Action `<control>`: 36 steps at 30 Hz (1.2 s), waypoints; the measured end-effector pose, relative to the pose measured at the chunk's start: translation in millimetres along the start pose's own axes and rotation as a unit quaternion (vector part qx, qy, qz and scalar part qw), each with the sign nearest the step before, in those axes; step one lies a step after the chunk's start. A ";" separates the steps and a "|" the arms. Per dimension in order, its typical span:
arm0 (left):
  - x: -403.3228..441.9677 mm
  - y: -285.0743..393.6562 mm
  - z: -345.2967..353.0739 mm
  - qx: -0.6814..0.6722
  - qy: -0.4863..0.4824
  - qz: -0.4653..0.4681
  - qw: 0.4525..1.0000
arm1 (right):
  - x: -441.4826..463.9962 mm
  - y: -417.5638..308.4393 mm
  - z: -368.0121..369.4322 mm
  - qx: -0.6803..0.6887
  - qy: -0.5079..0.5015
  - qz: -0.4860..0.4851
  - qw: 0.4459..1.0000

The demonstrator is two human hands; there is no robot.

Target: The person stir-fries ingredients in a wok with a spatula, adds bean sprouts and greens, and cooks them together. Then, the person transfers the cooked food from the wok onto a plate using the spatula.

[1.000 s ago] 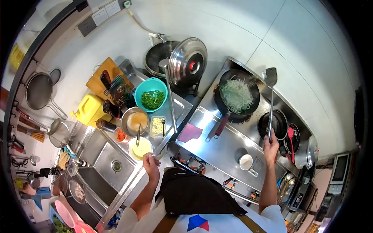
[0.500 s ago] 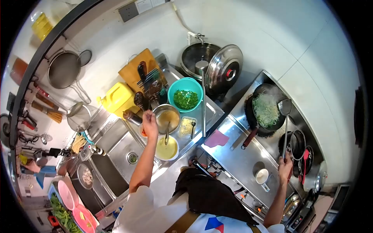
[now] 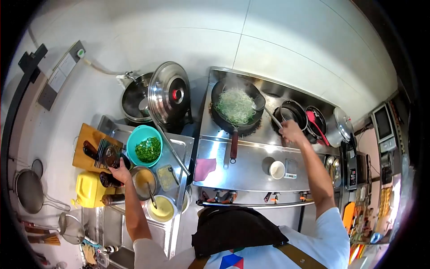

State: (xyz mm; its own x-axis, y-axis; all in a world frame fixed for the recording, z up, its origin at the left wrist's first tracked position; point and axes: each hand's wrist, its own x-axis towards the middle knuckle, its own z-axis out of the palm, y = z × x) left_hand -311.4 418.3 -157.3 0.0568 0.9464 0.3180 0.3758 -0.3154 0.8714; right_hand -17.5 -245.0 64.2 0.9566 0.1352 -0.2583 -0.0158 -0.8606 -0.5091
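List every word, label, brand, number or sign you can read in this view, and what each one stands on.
None can be read.
White wall cards: any print is too small.
Black appliance panel: marks too small and blurred.
Microwave: any markings too blurred.
Flat item beside the white cup: too blurred.
Blue-and-red emblem: coloured shapes, no letters visible.
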 end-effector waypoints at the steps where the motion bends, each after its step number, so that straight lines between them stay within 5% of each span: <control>1: -4.6 11.5 -5.7 -0.004 0.015 0.034 0.999 | 12.0 -0.9 -12.9 -0.039 -0.037 -0.008 0.999; 8: -19.6 84.0 -41.6 -0.110 0.005 0.082 0.991 | 111.0 5.4 -11.5 0.028 -0.142 0.063 0.987; 12: -42.0 134.5 -53.9 -0.190 0.020 0.086 0.978 | 100.9 -2.4 16.9 -0.044 -0.105 -0.057 0.992; 15: -54.6 137.1 -58.9 -0.200 0.026 0.062 0.978 | 75.9 10.7 15.0 -0.317 -0.023 -0.315 0.894; 21: -101.2 195.9 -58.6 -0.210 -0.001 0.000 0.978 | -23.8 -2.9 12.8 -0.396 -0.072 -0.264 0.877; 24: -115.6 204.3 -36.1 -0.290 -0.020 0.036 0.956 | -19.8 4.9 50.5 -0.379 -0.038 -0.276 0.883; 28: -144.9 234.9 -3.2 -0.340 -0.043 -0.059 0.938 | 29.3 20.5 90.1 -0.328 0.028 -0.201 0.923; 31: -169.2 270.0 17.6 -0.471 -0.107 -0.133 0.866 | 48.7 71.7 141.9 -0.268 0.075 -0.195 0.940; 34: -184.0 268.7 48.5 -0.511 -0.187 -0.251 0.800 | 25.6 66.7 139.2 -0.271 0.012 -0.159 0.949; 36: -196.9 259.3 75.0 -0.541 -0.246 -0.332 0.733 | 13.2 43.3 126.7 -0.154 0.039 -0.245 0.956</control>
State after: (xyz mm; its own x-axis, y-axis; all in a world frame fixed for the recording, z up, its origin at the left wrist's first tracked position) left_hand -155.8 155.4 -22.0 0.6193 0.7437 -0.2519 -0.4660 0.6063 0.6444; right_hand -42.5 -218.2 -65.3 0.8458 0.5333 0.0170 0.5155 -0.8084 -0.2842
